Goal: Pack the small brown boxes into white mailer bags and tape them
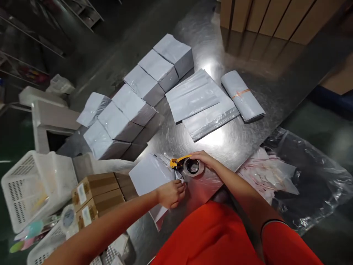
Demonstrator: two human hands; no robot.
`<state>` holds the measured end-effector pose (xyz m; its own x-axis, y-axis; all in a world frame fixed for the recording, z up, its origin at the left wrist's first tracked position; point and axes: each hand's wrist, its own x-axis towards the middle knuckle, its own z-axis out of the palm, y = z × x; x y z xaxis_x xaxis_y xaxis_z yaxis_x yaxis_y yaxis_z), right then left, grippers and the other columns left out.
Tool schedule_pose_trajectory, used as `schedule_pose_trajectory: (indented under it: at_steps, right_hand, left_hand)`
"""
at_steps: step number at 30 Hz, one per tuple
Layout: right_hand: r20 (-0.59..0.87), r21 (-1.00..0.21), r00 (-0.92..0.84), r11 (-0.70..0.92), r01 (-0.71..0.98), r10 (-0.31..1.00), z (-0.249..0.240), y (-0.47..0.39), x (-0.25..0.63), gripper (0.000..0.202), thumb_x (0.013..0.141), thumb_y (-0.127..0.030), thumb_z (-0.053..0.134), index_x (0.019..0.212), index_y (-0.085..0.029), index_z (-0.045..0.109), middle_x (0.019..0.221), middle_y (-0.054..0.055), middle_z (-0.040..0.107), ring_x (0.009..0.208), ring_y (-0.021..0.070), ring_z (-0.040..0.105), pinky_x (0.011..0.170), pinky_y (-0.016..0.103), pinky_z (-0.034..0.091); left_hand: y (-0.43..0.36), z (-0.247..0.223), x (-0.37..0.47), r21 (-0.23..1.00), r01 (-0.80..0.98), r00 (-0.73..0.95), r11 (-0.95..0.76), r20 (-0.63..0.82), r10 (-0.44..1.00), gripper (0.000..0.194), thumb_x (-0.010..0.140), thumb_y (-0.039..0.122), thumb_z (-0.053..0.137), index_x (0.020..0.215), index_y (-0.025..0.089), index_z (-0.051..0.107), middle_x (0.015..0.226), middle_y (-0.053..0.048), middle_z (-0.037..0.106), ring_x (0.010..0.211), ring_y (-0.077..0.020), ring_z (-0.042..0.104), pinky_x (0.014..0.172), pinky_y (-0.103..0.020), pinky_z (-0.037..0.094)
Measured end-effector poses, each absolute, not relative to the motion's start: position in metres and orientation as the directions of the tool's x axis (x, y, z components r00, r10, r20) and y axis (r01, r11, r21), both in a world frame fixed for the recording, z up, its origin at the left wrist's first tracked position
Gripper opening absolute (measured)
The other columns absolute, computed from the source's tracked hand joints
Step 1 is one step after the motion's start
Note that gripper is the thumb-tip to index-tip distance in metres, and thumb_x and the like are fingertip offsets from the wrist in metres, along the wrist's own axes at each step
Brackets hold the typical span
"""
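My right hand (202, 157) grips a yellow tape dispenser (179, 160), which carries a roll of clear tape (194, 166). The dispenser's head is at the near end of a white package (150, 173) lying on the metal table. My left hand (171, 193) is closed on the package's gathered plastic edge, just below the dispenser. Whether the tape touches the plastic is too small to tell.
White wrapped boxes (157, 66) stand in a row beyond the package. Flat white mailer bags (198, 95) and a banded bundle of bags (242, 95) lie to the right. Brown cartons (97, 195) and a white basket (19, 198) are at left; cardboard boxes (270, 18) stand far right.
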<state>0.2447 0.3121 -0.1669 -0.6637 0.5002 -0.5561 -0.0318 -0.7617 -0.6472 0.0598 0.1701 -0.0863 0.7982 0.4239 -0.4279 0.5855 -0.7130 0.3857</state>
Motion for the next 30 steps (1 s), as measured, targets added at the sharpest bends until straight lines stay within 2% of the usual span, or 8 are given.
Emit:
schedule_pose_trajectory:
  at_steps: [3, 6, 12, 16, 19, 22, 25, 30]
  right_hand:
    - [-0.546, -0.647, -0.666, -0.761, -0.05, 0.508, -0.168, 0.314, 0.242, 0.037, 0.062, -0.029, 0.078, 0.093, -0.01, 0.075, 0.083, 0.005, 0.076, 0.081, 0.0208, 0.069, 0.086, 0.035, 0.052]
    - [-0.567, -0.642, -0.656, -0.766, -0.027, 0.498, -0.166, 0.32, 0.237, 0.034, 0.063, -0.03, 0.078, 0.094, -0.016, 0.076, 0.085, 0.006, 0.077, 0.079, 0.0222, 0.069, 0.081, 0.037, 0.054]
    - [-0.518, -0.709, -0.67, -0.705, -0.012, 0.532, -0.156, 0.299, 0.293, 0.043, 0.06, -0.034, 0.082, 0.1, -0.02, 0.077, 0.1, 0.005, 0.076, 0.098, 0.0282, 0.069, 0.097, 0.044, 0.05]
    - [-0.555, -0.708, -0.604, -0.706, -0.019, 0.572, -0.154, 0.245, 0.335, 0.052, 0.061, -0.041, 0.082, 0.107, -0.019, 0.075, 0.113, 0.007, 0.073, 0.108, 0.032, 0.066, 0.104, 0.051, 0.045]
    - [-0.536, -0.738, -0.512, -0.667, -0.103, 0.672, -0.156, 0.236, 0.309, 0.05, 0.062, -0.042, 0.081, 0.107, -0.021, 0.076, 0.117, 0.007, 0.072, 0.115, 0.0323, 0.062, 0.108, 0.05, 0.041]
    - [-0.48, -0.767, -0.527, -0.627, -0.135, 0.701, -0.157, 0.269, 0.263, 0.05, 0.062, -0.041, 0.08, 0.108, -0.022, 0.075, 0.117, 0.005, 0.072, 0.118, 0.0314, 0.06, 0.11, 0.048, 0.038]
    - [-0.476, -0.756, -0.606, -0.648, -0.088, 0.638, -0.16, 0.295, 0.259, 0.054, 0.06, -0.039, 0.081, 0.11, -0.021, 0.075, 0.116, 0.004, 0.073, 0.114, 0.032, 0.062, 0.108, 0.049, 0.04]
    - [-0.574, -0.705, -0.511, -0.703, -0.088, 0.64, -0.162, 0.223, 0.329, 0.052, 0.062, -0.045, 0.082, 0.109, -0.022, 0.075, 0.114, 0.005, 0.073, 0.113, 0.0334, 0.063, 0.105, 0.05, 0.044]
  left_hand:
    - [0.173, -0.081, 0.057, 0.32, 0.674, 0.725, -0.666, -0.461, 0.512, 0.022, 0.081, 0.032, 0.049, 0.087, 0.016, 0.064, 0.088, -0.013, 0.064, 0.082, -0.0258, 0.057, 0.073, -0.04, 0.047]
    - [0.175, -0.08, 0.057, 0.245, 0.785, 0.608, -0.568, -0.476, 0.635, 0.025, 0.083, 0.033, 0.046, 0.086, 0.015, 0.064, 0.086, -0.013, 0.061, 0.084, -0.0274, 0.056, 0.068, -0.039, 0.046]
    - [0.183, -0.082, 0.052, 0.208, 0.943, 0.331, -0.261, -0.47, 0.818, 0.032, 0.083, 0.041, 0.043, 0.093, 0.018, 0.062, 0.106, -0.015, 0.059, 0.095, -0.0281, 0.055, 0.077, -0.039, 0.048]
    - [0.205, -0.084, 0.05, 0.109, 0.992, -0.034, 0.069, -0.296, 0.955, 0.034, 0.082, 0.041, 0.046, 0.1, 0.016, 0.06, 0.125, -0.018, 0.053, 0.112, -0.0309, 0.052, 0.092, -0.043, 0.044]
    - [0.23, -0.083, 0.04, 0.061, 0.933, -0.334, 0.355, -0.221, 0.916, 0.032, 0.082, 0.033, 0.047, 0.107, 0.017, 0.06, 0.133, -0.015, 0.054, 0.122, -0.0311, 0.048, 0.102, -0.044, 0.037]
    - [0.249, -0.081, 0.021, 0.01, 0.782, -0.598, 0.623, -0.272, 0.754, 0.035, 0.087, 0.027, 0.036, 0.108, 0.018, 0.064, 0.115, -0.014, 0.067, 0.106, -0.0299, 0.06, 0.086, -0.04, 0.045]
    - [0.257, -0.081, 0.008, -0.045, 0.704, -0.688, 0.709, -0.295, 0.663, 0.04, 0.09, 0.026, 0.032, 0.097, 0.017, 0.07, 0.095, -0.016, 0.071, 0.092, -0.0323, 0.064, 0.074, -0.039, 0.046]
    - [0.257, -0.084, 0.011, -0.065, 0.641, -0.747, 0.765, -0.282, 0.602, 0.038, 0.091, 0.027, 0.036, 0.097, 0.016, 0.073, 0.098, -0.018, 0.072, 0.098, -0.0336, 0.065, 0.077, -0.041, 0.047]
